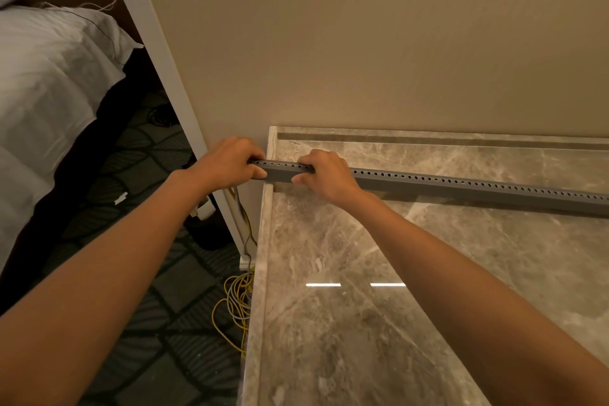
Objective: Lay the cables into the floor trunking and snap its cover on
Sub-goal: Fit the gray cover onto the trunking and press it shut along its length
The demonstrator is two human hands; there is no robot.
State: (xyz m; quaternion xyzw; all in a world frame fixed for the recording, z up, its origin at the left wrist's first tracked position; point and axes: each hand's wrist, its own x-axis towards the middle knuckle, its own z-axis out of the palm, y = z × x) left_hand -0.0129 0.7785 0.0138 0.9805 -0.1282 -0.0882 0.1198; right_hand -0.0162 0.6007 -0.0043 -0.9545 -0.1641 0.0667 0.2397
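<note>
Head view | grey perforated trunking (461, 186) on marble | both hands gripping end

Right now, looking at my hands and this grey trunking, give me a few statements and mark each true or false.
1. Both hands, left hand and right hand, grip the grey trunking. True.
2. The trunking lies on the carpet. False: it lies on the marble surface.
3. Yellow and grey cables lie coiled on the floor left of the marble. True.
4. The trunking has a plain top. False: a row of holes runs along it.
</note>
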